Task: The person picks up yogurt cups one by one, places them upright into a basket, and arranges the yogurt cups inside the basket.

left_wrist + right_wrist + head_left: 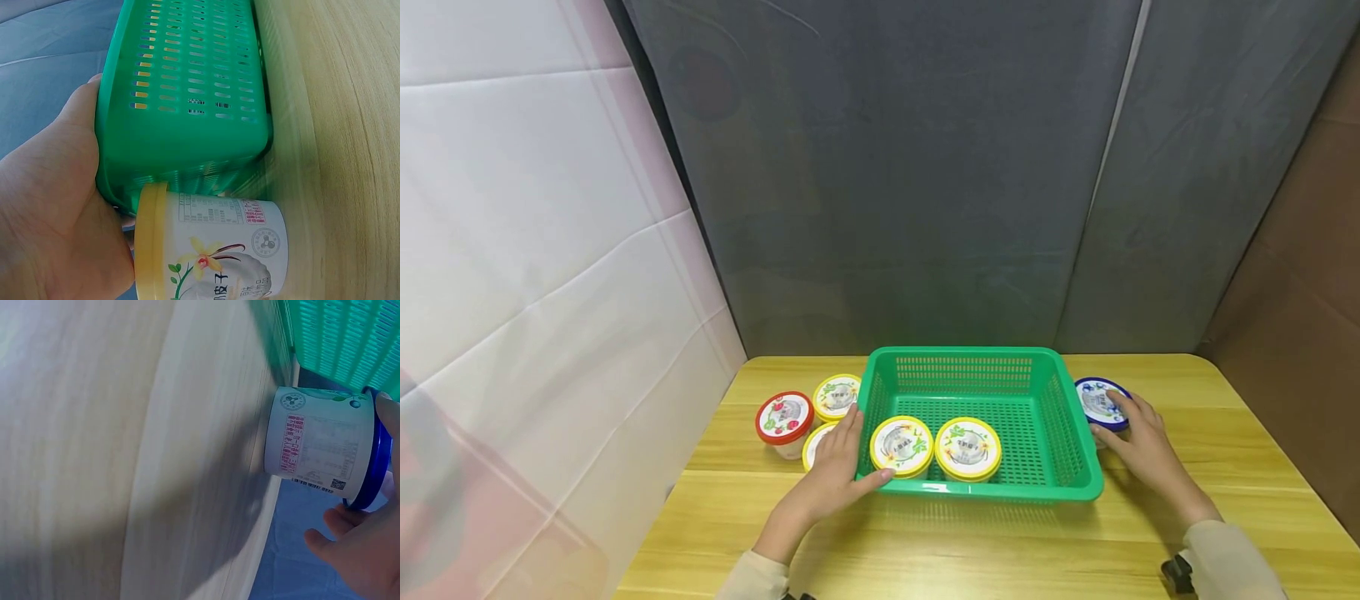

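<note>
My left hand (835, 477) rests against the front left corner of a green plastic basket (977, 490), its thumb over the front rim and its fingers lying along the left side. Two yellow-lidded cups (967, 450) stand inside the basket near the front. At the basket's right, my right hand (1150, 446) holds a blue-lidded cup (1101, 403) by its lid, thumb and fingers on opposite sides. This upright cup shows printed labels in the right wrist view. Close beside the left hand is another yellow-lidded cup (212, 250), partly hidden by that hand in the head view.
A red-lidded cup (785, 418) and a further yellow-lidded cup (837, 397) stand left of the basket. Behind the wooden table (962, 550) hangs a grey curtain (887, 183). White cloth (550, 250) borders the left, and a brown panel (1300, 317) the right.
</note>
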The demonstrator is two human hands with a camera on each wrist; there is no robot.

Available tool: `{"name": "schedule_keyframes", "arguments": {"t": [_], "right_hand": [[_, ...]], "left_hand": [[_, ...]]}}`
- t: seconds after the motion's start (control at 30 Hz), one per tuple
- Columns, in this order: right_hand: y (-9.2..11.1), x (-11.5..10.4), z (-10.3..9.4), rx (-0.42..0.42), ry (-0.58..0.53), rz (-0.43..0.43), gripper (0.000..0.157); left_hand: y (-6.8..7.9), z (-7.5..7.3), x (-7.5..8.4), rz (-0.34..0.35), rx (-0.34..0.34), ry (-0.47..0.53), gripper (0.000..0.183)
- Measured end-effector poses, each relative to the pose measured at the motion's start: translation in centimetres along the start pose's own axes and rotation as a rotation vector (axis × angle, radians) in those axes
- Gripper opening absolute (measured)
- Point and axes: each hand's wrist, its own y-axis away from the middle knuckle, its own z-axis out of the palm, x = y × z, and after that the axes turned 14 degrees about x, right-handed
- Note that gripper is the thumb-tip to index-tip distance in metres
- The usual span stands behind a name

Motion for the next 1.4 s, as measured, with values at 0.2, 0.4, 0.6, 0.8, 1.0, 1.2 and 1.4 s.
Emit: {"name": "schedule_keyframes", "arguments": {"t": [0.2, 0.4, 0.6, 0.8, 1.0, 1.2, 1.4], "right_hand": [[0.0, 0.1, -0.1, 0.040, -0.006, -0.020, 0.072], [0.1, 0.1, -0.1, 0.046, -0.017, -0.019, 0.071], [0.3, 0.2, -0.1, 0.057, -0.051, -0.002, 0.070], [0.4, 0.3, -0.5, 0.088, -0.074, -0.008, 0.068], [0.2, 0.0, -1.3, 0.098, -0.080, -0.005, 0.068], [-0.1, -0.7, -2.4, 0.110, -0.084, -0.001, 0.069], [-0.4, -1.4, -3.3, 0.139, -0.083, -0.015, 0.068]], "left_hand": [[-0.2, -0.1, 0.1, -0.007, -0.013, -0.033, 0.104], [-0.2, 0.0, 0.2, -0.005, -0.009, -0.028, 0.104], [-0.1, 0.1, 0.1, 0.000, -0.005, -0.004, 0.104], [0.0, 0.0, 0.1, 0.007, -0.009, -0.025, 0.103], [0.0, -0.1, 0.2, 0.005, -0.007, -0.025, 0.103], [0.0, -0.1, 0.1, -0.013, -0.010, -0.001, 0.104], [0.0, -0.1, 0.1, -0.019, -0.009, -0.007, 0.105]]}}
